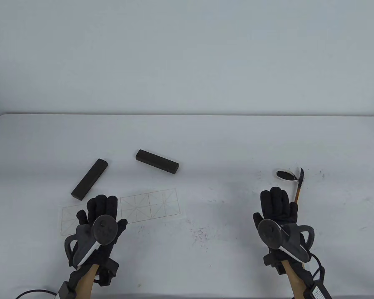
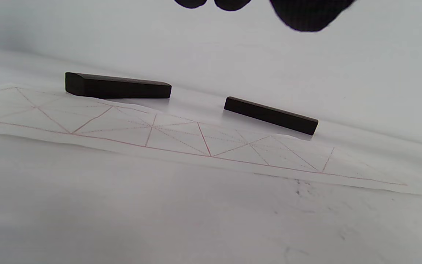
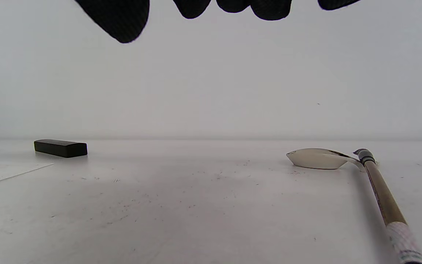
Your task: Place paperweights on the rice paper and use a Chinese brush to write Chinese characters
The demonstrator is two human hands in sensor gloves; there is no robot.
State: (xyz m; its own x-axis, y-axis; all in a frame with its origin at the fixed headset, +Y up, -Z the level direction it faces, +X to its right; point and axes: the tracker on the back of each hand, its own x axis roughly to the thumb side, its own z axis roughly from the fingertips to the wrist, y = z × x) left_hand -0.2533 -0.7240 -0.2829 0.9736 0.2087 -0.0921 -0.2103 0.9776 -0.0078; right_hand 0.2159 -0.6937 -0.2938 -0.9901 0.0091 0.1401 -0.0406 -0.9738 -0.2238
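Observation:
A strip of rice paper (image 1: 149, 205) (image 2: 181, 137) with a red grid lies near the table's front left. Two dark bar paperweights lie on the table beyond it: the left paperweight (image 1: 89, 182) (image 2: 117, 86) and the right paperweight (image 1: 157, 161) (image 2: 270, 115) (image 3: 60, 147). My left hand (image 1: 100, 208) hovers flat over the paper's left part, holding nothing. A brush (image 1: 299, 186) (image 3: 381, 192) lies with its tip on a small white ink dish (image 1: 285, 174) (image 3: 317, 158). My right hand (image 1: 277, 202) hovers just left of the brush handle, fingers straight and empty.
The white table (image 1: 224, 146) bears ink specks around the middle front and near the dish. Its far edge meets a plain white wall. Cables trail from both wrists at the view's bottom edge.

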